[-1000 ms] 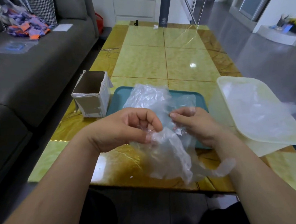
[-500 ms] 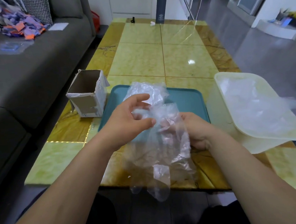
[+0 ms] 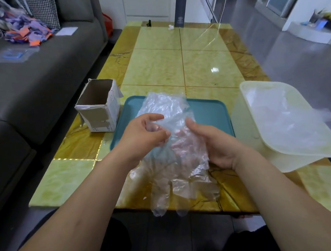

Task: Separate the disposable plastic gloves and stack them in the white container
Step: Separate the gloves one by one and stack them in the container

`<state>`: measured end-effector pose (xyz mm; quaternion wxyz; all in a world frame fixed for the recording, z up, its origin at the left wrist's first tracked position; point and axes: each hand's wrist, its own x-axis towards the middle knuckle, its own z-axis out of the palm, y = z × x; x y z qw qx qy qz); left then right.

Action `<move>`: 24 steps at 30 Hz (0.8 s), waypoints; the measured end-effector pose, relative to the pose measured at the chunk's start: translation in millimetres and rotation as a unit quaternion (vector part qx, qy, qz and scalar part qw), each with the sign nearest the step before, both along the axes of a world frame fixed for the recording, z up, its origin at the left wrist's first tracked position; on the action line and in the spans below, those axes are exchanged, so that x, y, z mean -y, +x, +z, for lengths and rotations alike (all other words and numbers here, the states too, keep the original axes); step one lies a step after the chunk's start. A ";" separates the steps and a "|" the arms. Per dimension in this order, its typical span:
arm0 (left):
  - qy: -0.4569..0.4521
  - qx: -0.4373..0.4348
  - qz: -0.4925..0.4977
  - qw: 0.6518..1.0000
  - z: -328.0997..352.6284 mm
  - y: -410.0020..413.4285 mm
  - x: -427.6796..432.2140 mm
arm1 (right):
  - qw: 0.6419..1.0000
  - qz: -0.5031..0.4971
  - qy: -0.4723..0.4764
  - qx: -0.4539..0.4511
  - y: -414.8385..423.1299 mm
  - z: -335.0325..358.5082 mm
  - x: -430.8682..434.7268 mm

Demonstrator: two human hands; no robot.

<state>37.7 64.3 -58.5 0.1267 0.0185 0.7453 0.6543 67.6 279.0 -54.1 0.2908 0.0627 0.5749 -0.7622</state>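
I have a bunch of clear gloves up between my hands over the near part of the table, the thin film crumpled and see-through. My left hand has its fingers curled, and the thumb and fingertips pinch the bunch at its upper left edge. My right hand is turned palm-up under the same bunch – its fingers show through the plastic, curled behind it, and the thumb stands against the upper right edge. The gloves' empty fingers hang down past the table's near edge. Just beyond my hands, a loose heap of gloves lies on the teal tray. To my right stands the white container, partly over the table's corner, with separated gloves lying inside – one of them trails over its far right rim. Left of the tray stands an open cardboard box, its top edges torn. A dark flask stands at the far end of the table, and a grey sofa runs along my left.
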 end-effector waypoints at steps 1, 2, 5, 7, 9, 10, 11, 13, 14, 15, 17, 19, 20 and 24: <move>-0.009 0.004 -0.002 1.000 -2.3 -1.4 0.3 | 1.000 -0.021 0.019 -0.011 0.4 -0.7 0.6; -0.031 0.008 -0.006 0.999 -5.3 -3.3 1.6 | 0.999 -0.043 0.027 -0.018 0.7 -2.0 1.2; -0.123 0.032 -0.023 0.992 -7.7 -5.5 6.5 | 0.996 -0.078 0.030 -0.036 1.1 -3.3 0.8; -0.110 0.083 -0.040 0.990 -8.1 -6.8 9.0 | 0.996 -0.077 0.017 -0.039 1.3 -0.8 -1.5; -0.026 0.152 -0.073 0.985 -8.9 -7.5 11.7 | 0.997 -0.065 -0.005 -0.038 2.2 2.6 -3.6; 0.021 0.174 -0.101 0.979 -9.8 -7.7 13.6 | 0.997 -0.058 -0.015 -0.039 2.8 4.7 -4.1; 0.053 0.183 -0.128 0.973 -9.9 -7.7 15.4 | 0.997 -0.054 -0.024 -0.043 3.1 5.8 -4.8; 0.093 0.196 -0.150 0.965 -8.1 -7.3 19.4 | 0.996 -0.055 -0.033 -0.055 2.9 7.1 -6.6; 0.112 0.206 -0.159 0.959 -6.4 -5.0 20.2 | 0.996 -0.059 -0.034 -0.060 3.7 8.3 -8.8; 0.126 0.215 -0.170 0.953 -3.4 -0.9 20.1 | 0.995 -0.063 -0.036 -0.064 3.6 7.5 -10.5; 0.133 0.220 -0.176 0.950 0.7 6.1 18.2 | 0.994 -0.073 -0.035 -0.068 4.7 7.3 -12.6; 0.134 0.198 -0.149 0.960 1.6 10.7 15.1 | 0.993 -0.088 -0.014 -0.072 5.8 7.4 -12.8; 0.128 0.180 -0.129 0.967 1.1 12.1 13.8 | 0.993 -0.096 0.001 -0.070 7.6 8.0 -12.9; 0.098 0.120 -0.065 0.986 10.2 17.8 9.0 | 0.989 -0.091 0.103 -0.057 15.7 15.6 -18.4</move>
